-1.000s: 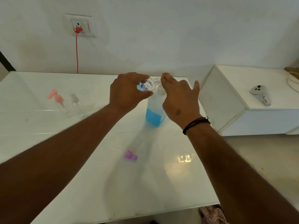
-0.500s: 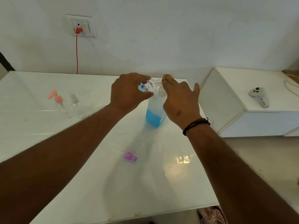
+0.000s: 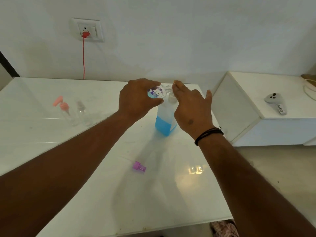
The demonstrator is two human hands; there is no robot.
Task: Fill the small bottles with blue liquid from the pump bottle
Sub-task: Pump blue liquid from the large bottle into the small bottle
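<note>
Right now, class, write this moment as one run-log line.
left hand: grips small bottle at spout | right hand: presses pump bottle | purple cap: lying on table

setting: a plain room in a home, lit softly from above.
wall: bare pale painted plaster [image 3: 188,40], with a white switch-and-socket plate [image 3: 87,29] holding a red plug and thin red cord [image 3: 83,59].
work surface: a glossy white table top [image 3: 51,151] set against the wall.
furniture: a low white cabinet [image 3: 256,106] just beside the table, a grey handheld controller [image 3: 274,103] lying on top.
floor: beige tiling [image 3: 282,168] at right, patterned cloth [image 3: 224,229] by the table's near edge.
</note>
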